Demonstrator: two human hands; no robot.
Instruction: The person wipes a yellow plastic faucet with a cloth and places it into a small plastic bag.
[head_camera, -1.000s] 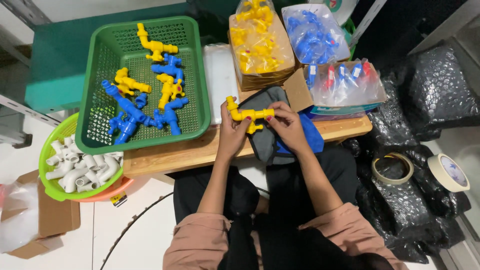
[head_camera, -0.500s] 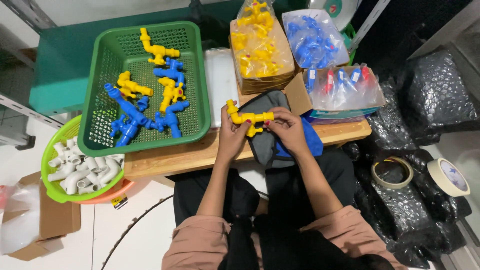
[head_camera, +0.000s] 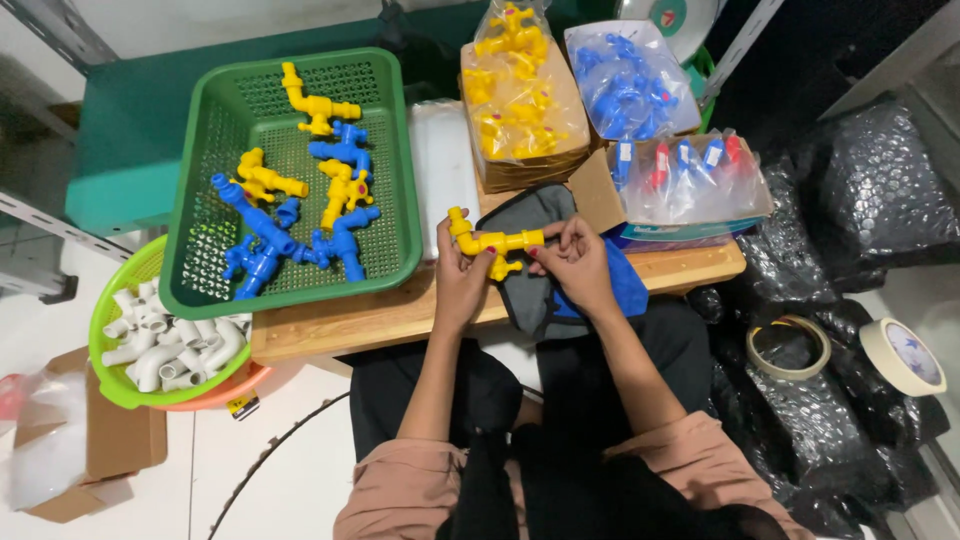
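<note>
Both hands hold one yellow plastic tap (head_camera: 492, 243) just above the front edge of a wooden bench (head_camera: 400, 312). My left hand (head_camera: 460, 275) grips its left end near the spout. My right hand (head_camera: 575, 262) pinches its right end with the fingertips. Under the hands lies a grey and blue pouch (head_camera: 545, 290). To the left stands a green basket (head_camera: 395, 170) with several yellow and blue taps in it.
Bags of yellow taps (head_camera: 520, 95) and blue taps (head_camera: 630, 80) lie on cardboard boxes at the back. A light green bowl (head_camera: 115, 375) of white pipe elbows sits low at the left. Two tape rolls (head_camera: 845, 350) rest on black bubble wrap at the right.
The hands and the yellow tap have stayed in about the same place; only the fingers of the right hand have shifted slightly on the tap's end.
</note>
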